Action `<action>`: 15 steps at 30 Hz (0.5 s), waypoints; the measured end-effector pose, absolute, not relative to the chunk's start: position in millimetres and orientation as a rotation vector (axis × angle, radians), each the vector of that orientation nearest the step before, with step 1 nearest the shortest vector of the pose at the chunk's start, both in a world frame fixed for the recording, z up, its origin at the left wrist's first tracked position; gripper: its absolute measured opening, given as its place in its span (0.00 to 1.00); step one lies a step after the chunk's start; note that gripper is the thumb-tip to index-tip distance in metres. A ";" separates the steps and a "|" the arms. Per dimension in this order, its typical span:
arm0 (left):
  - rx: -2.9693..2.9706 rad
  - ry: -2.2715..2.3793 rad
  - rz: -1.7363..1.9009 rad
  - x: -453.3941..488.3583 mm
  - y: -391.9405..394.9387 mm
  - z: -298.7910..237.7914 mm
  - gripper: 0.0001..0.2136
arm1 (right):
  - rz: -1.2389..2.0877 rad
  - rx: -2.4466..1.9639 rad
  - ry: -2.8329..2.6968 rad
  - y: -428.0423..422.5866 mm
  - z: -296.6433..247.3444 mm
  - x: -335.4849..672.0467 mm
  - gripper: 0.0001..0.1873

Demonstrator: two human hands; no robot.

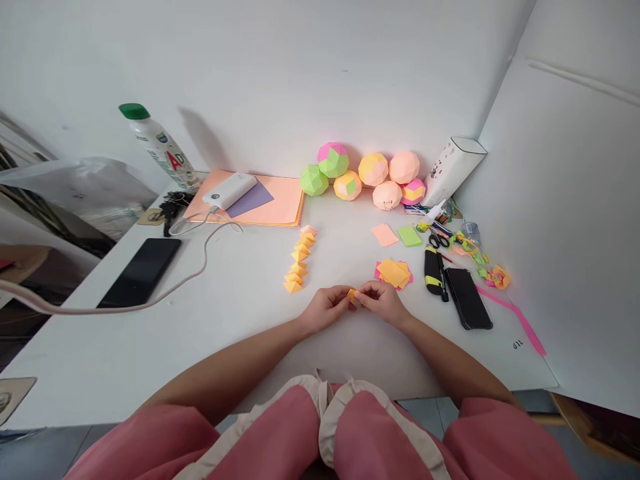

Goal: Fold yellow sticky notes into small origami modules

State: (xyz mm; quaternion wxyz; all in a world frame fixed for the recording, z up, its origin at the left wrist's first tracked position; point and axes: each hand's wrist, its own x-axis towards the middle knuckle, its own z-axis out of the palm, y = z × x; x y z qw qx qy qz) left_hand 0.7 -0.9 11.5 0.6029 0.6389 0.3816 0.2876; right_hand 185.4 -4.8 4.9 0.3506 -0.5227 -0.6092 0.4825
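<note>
Both my hands meet at the middle of the white table, pinching one small orange piece of folded paper (353, 295). My left hand (327, 307) grips it from the left, fingers closed. From the right, my right hand (383, 302) holds it between thumb and fingers. Most of the piece is covered by my fingertips. Left of my hands runs a row of folded orange paper units (299, 255), with a peach one at its far end. Just beyond my right hand lies a stack of orange and pink paper pieces (393, 273).
Several faceted paper balls (373, 169) rest against the back wall. Peach and green paper squares (410, 236), scissors (439, 240), a cutter (433, 270) and a phone (469, 298) lie right. Leftward are a power bank (231, 191) on paper sheets, a bottle (165, 150), and a black tablet-like device (141, 272).
</note>
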 end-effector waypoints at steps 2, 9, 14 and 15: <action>1.508 0.882 0.664 0.7 -1.0 10.0 0.15 | 1.248 -1.359 -1.565 -4.6 5.1 185.5 0.12; 1.546 0.884 0.654 -0.5 -0.5 1.4 0.16 | 1.363 -1.361 -1.481 -2.7 6.3 186.2 0.14; 1.573 0.810 0.705 -0.3 -0.8 -5.0 0.20 | 1.461 -1.328 -1.450 -1.1 7.4 187.3 0.15; 1.578 0.796 0.710 -0.4 -1.0 -5.6 0.20 | 1.462 -1.329 -1.454 -0.8 7.8 187.7 0.14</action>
